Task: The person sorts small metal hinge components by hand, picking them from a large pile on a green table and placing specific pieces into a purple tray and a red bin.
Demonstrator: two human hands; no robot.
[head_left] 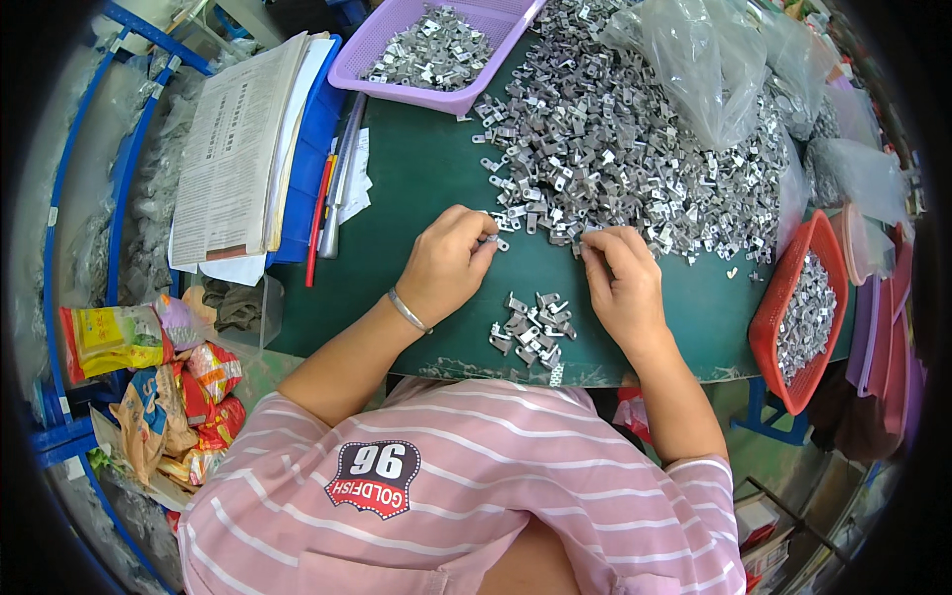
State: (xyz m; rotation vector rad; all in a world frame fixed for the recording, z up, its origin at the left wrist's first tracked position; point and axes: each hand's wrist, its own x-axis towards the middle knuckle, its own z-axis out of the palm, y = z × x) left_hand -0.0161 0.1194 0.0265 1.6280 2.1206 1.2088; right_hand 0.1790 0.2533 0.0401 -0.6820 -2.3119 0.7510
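Observation:
My left hand (pixel 451 263), with a silver bangle at the wrist, is closed in a pinch on a small metal bracket (pixel 502 244) at the near left edge of a big heap. My right hand (pixel 623 278) pinches at the heap's near edge, its thumb and forefinger around another small metal bracket (pixel 578 248), partly hidden by the fingers. The large pile of metal brackets (pixel 595 149) spreads over the green table beyond both hands. Between my forearms, close to the table's front edge, lies a small separate group of brackets (pixel 533 329).
A purple basket (pixel 461 102) holding brackets stands at the far left. At the right edge is a red basket (pixel 762 332) with more parts. Clear plastic bags (pixel 694 69) rest on the heap. Papers (pixel 238 149), a blue bin (pixel 307 188) and a red pen (pixel 319 223) lie left.

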